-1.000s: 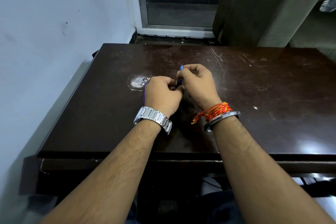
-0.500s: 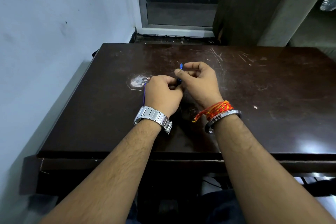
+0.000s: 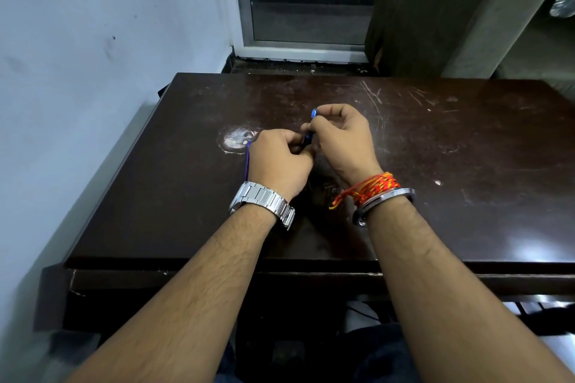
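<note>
Clearly the work sits between the two hands, low over the middle of the dark table [image 3: 466, 165]. The left hand [image 3: 280, 162] is curled tight round a thin blue strand [image 3: 307, 139], one end of which trails out along its outer edge toward the wristwatch [image 3: 264, 199]. The right hand [image 3: 342, 140] pinches the other part between thumb and forefinger, and a short blue tip sticks up above its fingers. Whether the strand is cord, wire or a plastic tie is too small to tell. The step in hand looks like threading or knotting, as the two grips almost meet. The next move probably calls for the right fingers to feed or pull the free tip while the left hand steadies its end, so that nothing slips.
</note>
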`<state>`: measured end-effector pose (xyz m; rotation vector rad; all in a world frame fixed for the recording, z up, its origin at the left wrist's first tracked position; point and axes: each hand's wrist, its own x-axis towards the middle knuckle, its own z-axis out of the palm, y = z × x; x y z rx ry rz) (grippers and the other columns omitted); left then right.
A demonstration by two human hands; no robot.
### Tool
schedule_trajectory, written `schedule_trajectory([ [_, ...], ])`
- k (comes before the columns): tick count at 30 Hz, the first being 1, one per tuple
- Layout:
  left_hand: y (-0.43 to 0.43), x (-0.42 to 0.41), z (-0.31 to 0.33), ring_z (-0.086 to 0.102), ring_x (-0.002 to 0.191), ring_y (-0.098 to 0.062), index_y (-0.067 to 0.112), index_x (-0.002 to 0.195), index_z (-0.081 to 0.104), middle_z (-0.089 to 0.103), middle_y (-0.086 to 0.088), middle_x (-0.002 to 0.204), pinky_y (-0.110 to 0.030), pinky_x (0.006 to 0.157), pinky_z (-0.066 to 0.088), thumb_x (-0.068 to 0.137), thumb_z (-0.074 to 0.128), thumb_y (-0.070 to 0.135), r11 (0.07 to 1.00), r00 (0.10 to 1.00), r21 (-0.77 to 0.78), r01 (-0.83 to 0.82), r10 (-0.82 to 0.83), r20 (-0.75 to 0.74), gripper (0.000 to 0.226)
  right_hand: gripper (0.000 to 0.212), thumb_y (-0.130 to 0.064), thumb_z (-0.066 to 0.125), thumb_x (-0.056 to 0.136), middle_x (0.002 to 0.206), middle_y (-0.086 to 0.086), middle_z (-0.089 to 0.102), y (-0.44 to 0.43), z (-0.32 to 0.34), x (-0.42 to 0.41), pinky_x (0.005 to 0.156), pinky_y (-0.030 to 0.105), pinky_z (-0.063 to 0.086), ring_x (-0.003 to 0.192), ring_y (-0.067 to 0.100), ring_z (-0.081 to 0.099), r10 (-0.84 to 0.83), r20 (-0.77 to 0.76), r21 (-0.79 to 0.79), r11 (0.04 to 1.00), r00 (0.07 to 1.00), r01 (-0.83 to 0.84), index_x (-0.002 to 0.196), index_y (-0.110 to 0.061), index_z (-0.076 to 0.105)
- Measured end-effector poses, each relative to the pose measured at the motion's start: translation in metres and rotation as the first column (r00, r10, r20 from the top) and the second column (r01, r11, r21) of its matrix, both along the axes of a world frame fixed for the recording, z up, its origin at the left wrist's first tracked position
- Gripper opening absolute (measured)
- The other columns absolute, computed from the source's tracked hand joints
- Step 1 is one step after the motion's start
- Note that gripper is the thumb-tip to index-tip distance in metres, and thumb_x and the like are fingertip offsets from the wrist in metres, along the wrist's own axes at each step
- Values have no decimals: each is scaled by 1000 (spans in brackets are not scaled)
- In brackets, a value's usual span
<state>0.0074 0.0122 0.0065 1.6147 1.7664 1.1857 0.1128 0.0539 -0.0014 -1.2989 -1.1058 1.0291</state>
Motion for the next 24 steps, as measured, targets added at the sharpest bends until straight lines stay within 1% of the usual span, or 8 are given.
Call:
schedule_trajectory([
  [4,1,1,0,61,61,5,24,64,68,63,15,58,-7,49,43,73,75,21,1000,1000,12,-17,17,7,11,31,-38,78,66,74,-8,71,-2,-1,0,72,37,60,71,11,69,-13,57,11,1000,998,12,89,-28,61],
  [8,0,0,0,65,64,-4,18,76,76,68,9,63,-18,55,48,73,74,21,1000,1000,31,-4,5,-14,4,24,-18,75,72,69,-3,70,-1,-2,1,66,35,56,61,11,66,20,62,24,999,998,-22,89,-25,60],
  [11,1,1,0,65,64,-1,19,75,74,65,13,62,-13,54,47,74,75,22,1000,1000,16,-12,12,-2,3,23,-24,66,65,75,3,74,-1,1,0,70,39,57,69,15,69,12,18,6,1000,1000,-12,87,-24,60],
  [15,2,1,0,64,63,1,19,72,72,67,11,63,-9,51,43,74,75,20,1000,1000,12,-24,24,21,3,29,-39,77,66,76,-7,71,-2,-1,-1,72,35,59,72,10,68,-29,76,37,999,997,27,87,-28,61],
  [18,1,1,1,66,63,-3,17,76,76,72,6,66,-13,52,46,73,74,20,999,1000,39,-16,16,-5,5,25,-25,77,72,68,-5,70,-1,-3,1,71,39,59,64,12,67,19,78,44,999,997,-23,90,-27,59],
  [20,1,1,0,67,65,-5,17,77,76,73,5,68,-19,57,51,73,75,21,999,1000,31,-11,12,-5,6,25,-21,71,68,71,-1,73,-2,-1,2,66,37,56,62,14,67,31,54,32,999,998,-33,90,-26,59],
  [22,1,2,0,66,65,-5,18,74,74,70,8,65,-19,58,51,72,76,21,1000,1000,19,-20,20,0,4,26,-23,67,65,77,4,75,-2,0,1,64,35,55,67,17,70,32,35,23,999,999,-33,89,-25,59],
  [24,0,2,0,64,63,1,23,66,69,66,13,61,-12,53,47,72,75,21,999,1000,20,-27,27,12,9,26,-30,73,67,78,1,75,-3,0,0,65,34,56,69,14,70,9,58,36,999,998,-11,89,-26,61],
])
